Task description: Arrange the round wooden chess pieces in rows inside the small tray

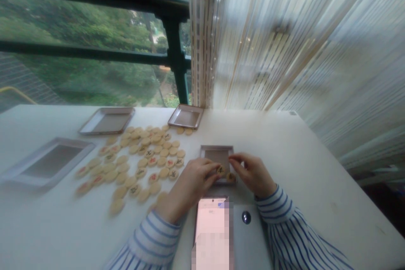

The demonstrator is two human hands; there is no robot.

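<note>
A small shallow tray [217,147] lies on the white table in front of me. My left hand [191,181] reaches over its left side, thumb and fingers pinching a round wooden Chinese chess piece [220,170] with a dark character. Another Chinese chess piece [230,176] rests in the tray's near right corner. At the tray's right rim, my right hand [255,174] has thumb and forefinger closed on the edge. Left of my hands spreads a loose crowd of Chinese chess pieces [163,172], some face up with red or black characters, many showing plain.
A phone [212,228] with a lit screen lies close to me, beside a pale flat device [249,240] with a dark oval mark. More trays stand at the far left [107,120], the left [50,162] and the back [186,116]. Railing [177,46] and curtain [253,42] border the table.
</note>
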